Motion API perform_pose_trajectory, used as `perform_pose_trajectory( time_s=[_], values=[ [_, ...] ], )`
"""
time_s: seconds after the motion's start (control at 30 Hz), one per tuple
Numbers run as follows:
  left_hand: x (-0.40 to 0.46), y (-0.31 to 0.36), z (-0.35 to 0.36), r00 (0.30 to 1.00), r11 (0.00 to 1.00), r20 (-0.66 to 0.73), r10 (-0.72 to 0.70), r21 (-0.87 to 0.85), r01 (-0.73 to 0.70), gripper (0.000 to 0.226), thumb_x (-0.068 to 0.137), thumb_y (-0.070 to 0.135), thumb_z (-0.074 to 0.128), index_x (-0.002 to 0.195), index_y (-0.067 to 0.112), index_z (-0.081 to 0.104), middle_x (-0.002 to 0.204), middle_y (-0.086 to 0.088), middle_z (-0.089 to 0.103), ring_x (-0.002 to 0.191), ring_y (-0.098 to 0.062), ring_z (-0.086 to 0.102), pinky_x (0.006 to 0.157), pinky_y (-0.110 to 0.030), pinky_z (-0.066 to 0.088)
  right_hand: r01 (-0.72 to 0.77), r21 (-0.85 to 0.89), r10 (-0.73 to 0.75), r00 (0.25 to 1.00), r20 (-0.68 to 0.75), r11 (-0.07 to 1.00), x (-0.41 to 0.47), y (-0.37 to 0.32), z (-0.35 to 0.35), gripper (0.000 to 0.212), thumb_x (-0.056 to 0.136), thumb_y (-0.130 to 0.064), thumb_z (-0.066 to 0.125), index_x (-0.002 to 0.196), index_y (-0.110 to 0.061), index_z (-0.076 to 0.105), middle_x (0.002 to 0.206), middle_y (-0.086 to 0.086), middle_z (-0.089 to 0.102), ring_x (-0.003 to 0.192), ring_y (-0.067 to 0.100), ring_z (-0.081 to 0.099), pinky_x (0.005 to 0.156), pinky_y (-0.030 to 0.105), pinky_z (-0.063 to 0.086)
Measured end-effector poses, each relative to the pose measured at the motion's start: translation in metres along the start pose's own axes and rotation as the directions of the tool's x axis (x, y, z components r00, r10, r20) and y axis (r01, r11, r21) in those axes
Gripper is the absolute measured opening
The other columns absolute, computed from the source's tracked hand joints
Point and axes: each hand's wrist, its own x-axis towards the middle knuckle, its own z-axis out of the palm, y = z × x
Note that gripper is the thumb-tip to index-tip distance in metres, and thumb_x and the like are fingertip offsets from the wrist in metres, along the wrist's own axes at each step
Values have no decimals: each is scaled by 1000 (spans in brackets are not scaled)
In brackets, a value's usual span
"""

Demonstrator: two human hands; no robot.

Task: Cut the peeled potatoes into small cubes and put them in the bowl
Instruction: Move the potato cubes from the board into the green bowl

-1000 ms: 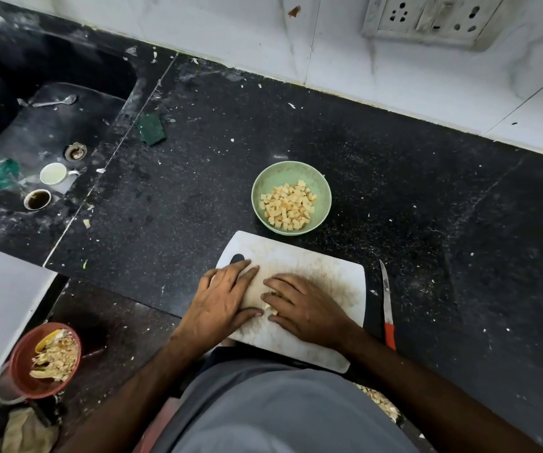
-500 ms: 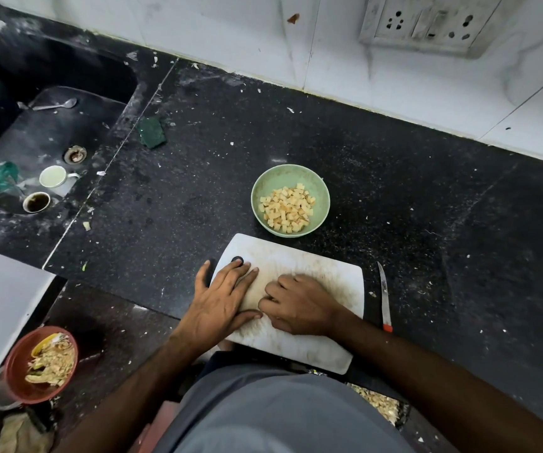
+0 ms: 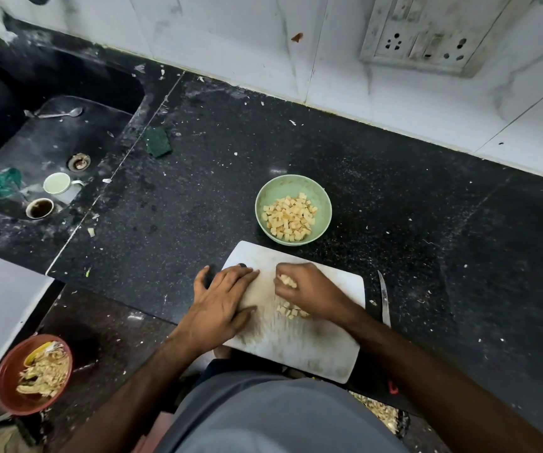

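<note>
potato cubes [image 3: 288,281] are sitting gathered in the curled fingers of the right hand [image 3: 309,294], which is hovering over the white cutting board [image 3: 322,349]; a few more cubes [image 3: 291,311] are lying loose on the board just under that hand. left hand [image 3: 221,302] is lying flat with fingers straight and spread, pressing on the board's left edge. green bowl [image 3: 293,210] is standing on the black countertop [image 3: 427,243] just beyond the board's far edge, and it is holding a heap of cut cubes. knife [image 3: 384,299] is lying on the counter just beside the board's right edge, touched by neither hand. off to the left, two cups [image 3: 48,196] and a spoon [image 3: 59,114] are resting in the dark sink [image 3: 34,148], and a red bowl of peelings [image 3: 34,374] is sitting low at the left.
</note>
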Motion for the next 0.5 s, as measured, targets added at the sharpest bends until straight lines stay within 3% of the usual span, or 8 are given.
perform_pose_trajectory(
  time_s=[0.07, 0.13, 0.23, 0.33, 0.4, 0.5],
  values=[
    [7, 4, -7, 998, 995, -45, -41, -93, 36, 60, 97, 46, 53, 152, 28, 38, 146, 13, 42, 137, -7, 40, 114, -39, 13, -201, 355, 184, 979, 83, 913, 2, -5, -14, 23, 93, -25, 56, 73, -14, 50, 58, -1, 47, 50, 14, 41, 47, 29, 31],
    [17, 9, -13, 993, 971, -51, -109, -219, 95, 59, 99, 41, 57, 153, 34, 35, 145, 20, 38, 131, 1, 41, 106, -31, 19, -387, 576, 286, 922, 262, 720, 3, -10, -22, 20, 95, -21, 54, 77, -14, 50, 58, 0, 45, 45, 15, 32, 43, 21, 20],
    [42, 17, -20, 975, 837, -19, -222, -517, 181, 63, 99, 30, 63, 153, 33, 32, 140, 18, 36, 112, 6, 56, 96, -31, 44, -533, 644, 330, 846, 419, 549, 4, -21, -35, 13, 96, -22, 54, 86, -15, 50, 62, 1, 46, 41, 11, 25, 38, 13, 14],
    [70, 21, -27, 923, 661, -1, -384, -699, 274, 63, 99, 27, 63, 154, 24, 33, 139, 8, 38, 105, -2, 63, 82, -20, 54, -517, 743, 265, 856, 444, 425, 13, -38, -62, 21, 97, -22, 52, 77, -14, 49, 62, 1, 43, 39, 7, 25, 34, 13, 14],
    [88, 23, -29, 897, 569, 27, -442, -765, 303, 61, 99, 24, 63, 153, 22, 34, 140, 3, 38, 107, -15, 67, 75, -18, 54, -457, 779, 250, 889, 384, 430, 27, -50, -85, 21, 98, -22, 50, 79, -12, 50, 61, 1, 44, 39, 6, 27, 33, 13, 15],
    [107, 23, -26, 889, 484, 43, -455, -826, 288, 55, 99, 15, 63, 148, 20, 38, 141, -2, 39, 115, -28, 64, 66, -12, 52, -284, 758, 275, 951, 144, 587, 62, -60, -107, 19, 98, -21, 51, 81, -12, 52, 60, 3, 49, 38, 10, 30, 35, 15, 18]
  ],
)
